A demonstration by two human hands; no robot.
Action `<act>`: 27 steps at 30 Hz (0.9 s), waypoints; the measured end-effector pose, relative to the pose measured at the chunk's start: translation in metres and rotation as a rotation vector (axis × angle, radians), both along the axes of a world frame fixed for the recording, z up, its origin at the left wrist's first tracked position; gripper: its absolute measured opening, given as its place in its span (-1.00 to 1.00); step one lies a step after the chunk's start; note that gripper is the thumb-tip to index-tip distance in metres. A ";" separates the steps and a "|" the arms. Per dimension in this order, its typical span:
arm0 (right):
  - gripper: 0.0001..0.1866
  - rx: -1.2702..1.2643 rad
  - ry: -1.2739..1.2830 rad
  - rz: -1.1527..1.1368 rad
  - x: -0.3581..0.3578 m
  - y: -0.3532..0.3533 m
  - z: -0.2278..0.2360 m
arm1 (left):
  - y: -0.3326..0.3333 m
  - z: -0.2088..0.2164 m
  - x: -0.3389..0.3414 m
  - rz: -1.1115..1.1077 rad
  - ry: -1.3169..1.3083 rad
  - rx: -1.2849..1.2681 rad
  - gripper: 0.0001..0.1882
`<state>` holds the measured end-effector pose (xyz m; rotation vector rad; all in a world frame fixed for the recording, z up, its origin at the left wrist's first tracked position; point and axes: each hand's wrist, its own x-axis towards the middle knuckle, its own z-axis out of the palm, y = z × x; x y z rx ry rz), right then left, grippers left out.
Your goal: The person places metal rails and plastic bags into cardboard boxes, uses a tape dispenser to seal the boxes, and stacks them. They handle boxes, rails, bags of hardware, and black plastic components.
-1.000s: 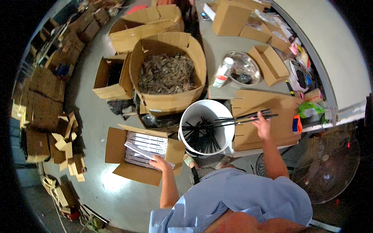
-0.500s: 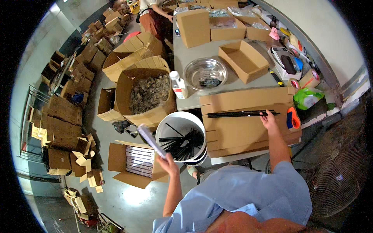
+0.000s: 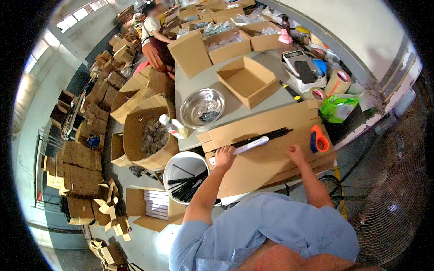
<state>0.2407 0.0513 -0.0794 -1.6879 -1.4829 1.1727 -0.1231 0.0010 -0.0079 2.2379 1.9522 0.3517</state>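
My left hand [image 3: 224, 157] is closed on one end of a long, narrow white box [image 3: 251, 145], which lies slantwise on the flattened cardboard [image 3: 266, 165] on the table. Along the far side of that box lies a bundle of thin black rods [image 3: 281, 133], their right ends showing past it. My right hand [image 3: 296, 155] hovers over or rests on the cardboard to the right, fingers curled in; whether anything small is inside them is hidden. Beside my left forearm stands a white bucket [image 3: 172, 163] holding many more black rods [image 3: 187, 185].
An orange-and-blue tape dispenser [image 3: 319, 140] lies right of my right hand. Beyond the cardboard are a steel bowl [image 3: 186, 118], a white bottle [image 3: 174, 126], a shallow carton [image 3: 246, 81] and a scale [image 3: 300, 67]. On the floor, an open carton [image 3: 135, 201] contains white boxes. Another person [image 3: 156, 36] stands far off.
My left hand has brought the narrow white box from above the bucket onto the cardboard beside the rods. My right hand has let go of the rods and drawn nearer. The view has shifted.
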 end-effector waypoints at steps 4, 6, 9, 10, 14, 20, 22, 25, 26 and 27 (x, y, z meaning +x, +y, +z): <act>-0.38 -0.088 -0.240 0.157 0.011 0.026 0.010 | 0.025 0.001 0.002 0.103 0.121 -0.092 -0.50; -0.31 -0.024 -0.296 0.217 -0.003 0.029 0.023 | 0.022 -0.005 -0.002 0.287 0.171 -0.151 -0.33; -0.21 0.250 -0.465 0.217 -0.024 0.049 0.045 | 0.007 -0.026 -0.011 0.605 -0.079 0.034 -0.19; -0.17 0.153 -0.384 0.233 -0.033 0.056 0.051 | 0.002 -0.039 -0.022 0.654 -0.228 0.026 -0.08; -0.20 0.172 -0.428 0.211 -0.049 0.066 0.025 | 0.004 -0.050 -0.022 0.675 -0.377 0.065 -0.16; -0.32 0.436 -0.401 0.165 -0.059 0.072 0.018 | 0.009 -0.057 -0.015 0.626 -0.376 0.213 -0.28; -0.33 0.512 -0.442 0.205 -0.063 0.083 0.022 | 0.005 -0.063 -0.025 0.622 -0.419 0.219 -0.28; -0.59 0.602 -0.400 0.327 -0.118 0.104 0.090 | 0.011 -0.028 -0.024 0.563 -0.375 0.178 -0.26; -0.67 0.590 -0.268 0.424 -0.148 0.110 0.114 | 0.013 -0.022 -0.023 0.526 -0.311 0.160 -0.26; -0.71 0.569 -0.181 0.549 -0.180 0.116 0.129 | 0.013 -0.024 -0.020 0.539 -0.315 0.160 -0.26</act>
